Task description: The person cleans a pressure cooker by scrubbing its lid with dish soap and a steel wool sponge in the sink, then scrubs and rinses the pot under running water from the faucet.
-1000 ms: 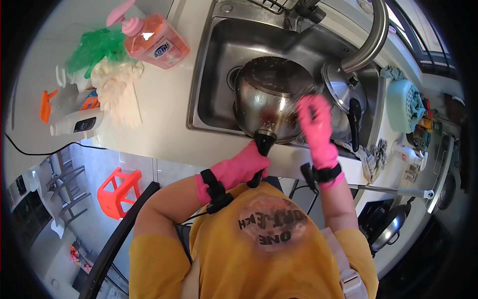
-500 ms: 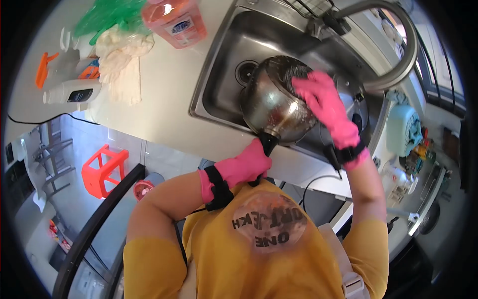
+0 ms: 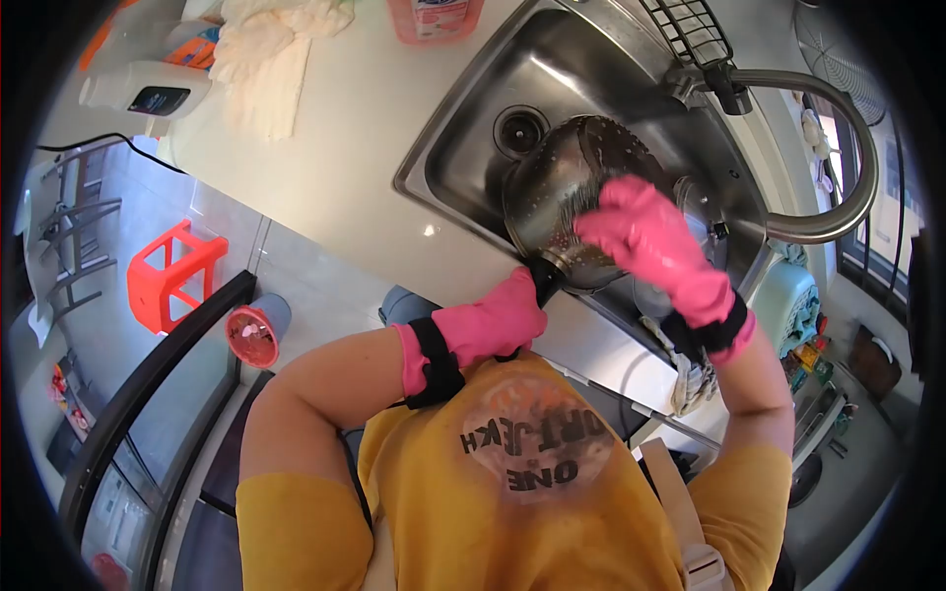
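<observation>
A steel pan (image 3: pixel 552 187) with a black handle rests tilted over the sink (image 3: pixel 463 94), its wet, droplet-covered outside turned upward. My left hand (image 3: pixel 498 315), in a pink rubber glove, is closed around the handle (image 3: pixel 544 280) at the sink's front edge. Over the side of the pan is my right hand (image 3: pixel 645 236), also gloved in pink, with its fingers curled against the metal and slightly blurred. Something grey and rough-textured shows by those fingers, but I cannot make out what it is.
A curved faucet (image 3: pixel 857 187) arches over the sink's right side, near a black wire rack (image 3: pixel 690 34). On the counter to the left are a pink soap bottle (image 3: pixel 434 20), a cream cloth (image 3: pixel 266 59) and a white bottle (image 3: pixel 148 94). A red stool (image 3: pixel 177 276) stands on the floor.
My right hand has moved from the pan's base down its side toward the handle. The left hand keeps hold of the handle. The camera view has shifted, showing less of the counter's back.
</observation>
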Tool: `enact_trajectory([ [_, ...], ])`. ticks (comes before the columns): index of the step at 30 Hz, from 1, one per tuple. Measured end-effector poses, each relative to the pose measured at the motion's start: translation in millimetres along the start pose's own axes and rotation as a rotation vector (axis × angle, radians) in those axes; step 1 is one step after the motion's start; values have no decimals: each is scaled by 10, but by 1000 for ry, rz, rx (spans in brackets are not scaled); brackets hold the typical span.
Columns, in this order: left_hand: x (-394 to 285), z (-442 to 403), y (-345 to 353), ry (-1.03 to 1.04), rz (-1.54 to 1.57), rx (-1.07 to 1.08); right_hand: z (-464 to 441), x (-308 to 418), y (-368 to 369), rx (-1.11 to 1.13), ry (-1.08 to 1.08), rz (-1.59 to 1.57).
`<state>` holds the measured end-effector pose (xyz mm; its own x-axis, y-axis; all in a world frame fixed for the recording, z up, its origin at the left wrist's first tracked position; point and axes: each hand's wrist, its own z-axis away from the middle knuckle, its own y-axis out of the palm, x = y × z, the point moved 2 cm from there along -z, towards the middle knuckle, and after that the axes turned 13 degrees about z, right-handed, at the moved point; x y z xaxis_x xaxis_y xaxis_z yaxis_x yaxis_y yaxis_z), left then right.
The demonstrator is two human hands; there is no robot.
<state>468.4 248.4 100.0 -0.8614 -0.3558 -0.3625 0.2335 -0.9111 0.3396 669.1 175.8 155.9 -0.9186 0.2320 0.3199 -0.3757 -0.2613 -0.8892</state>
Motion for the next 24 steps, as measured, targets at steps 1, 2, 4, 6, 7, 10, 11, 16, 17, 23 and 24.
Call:
enact_trajectory([
  [1,-10,10,-5,-2,0,0,40,62,-70,98,-38,24],
  [2,-8,15,-5,-4,0,-2,12,0,-54,28,-8,-20],
  [4,32,2,-17,18,38,18,-149,-226,75,-122,53,-118],
  [6,60,-21,-9,43,54,24,-506,-381,166,-168,73,-130],
  [7,69,-32,-7,53,49,26,-606,-396,178,-194,89,-138],
  [10,-37,89,-60,26,43,41,-364,-199,48,-85,152,-121],
  [11,-73,126,-72,8,43,53,-201,-122,4,-59,162,-92],
  [16,30,47,-90,27,91,69,-280,-244,91,-111,79,-183],
  [17,39,48,-88,25,88,70,-493,-250,70,-120,130,-214],
  [23,59,26,-106,54,61,84,-123,23,85,-158,154,51],
  [24,90,-39,-100,81,55,100,-32,167,100,-38,301,-101],
])
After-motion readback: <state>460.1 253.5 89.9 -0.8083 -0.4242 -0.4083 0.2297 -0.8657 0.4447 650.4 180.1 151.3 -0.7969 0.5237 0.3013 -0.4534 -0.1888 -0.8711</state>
